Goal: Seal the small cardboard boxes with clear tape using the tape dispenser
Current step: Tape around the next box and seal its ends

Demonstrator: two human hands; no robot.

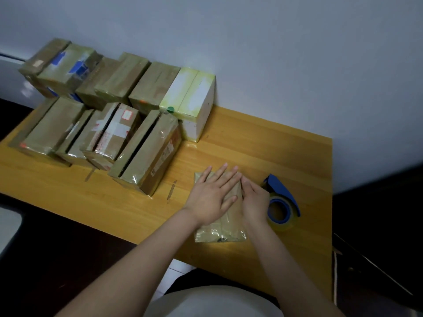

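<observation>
Your left hand lies flat on top of the small cardboard box, fingers straight and spread, pointing away from you. It covers most of the lid, so only the box's near end and a sliver of its far left corner show past it. The box is wrapped in glossy film and sits on the tabletop near the front edge, right in front of you.

Your right hand is at the box's right side, fingers bent and held close together, their tips on the box's top right edge just beside your left fingertips. You cannot tell from here whether it pinches that edge or only presses on it.

The tape dispenser lies on the tabletop just to the right of your right hand, close behind its knuckles and apart from the box. It is blue, with its roll of clear tape at the near end. Neither hand touches it.

Well to the left and farther back, a pile of boxes fills the rear left of the tabletop, most of them brown and taped. A pale box stands at its right end, by the wall.
</observation>
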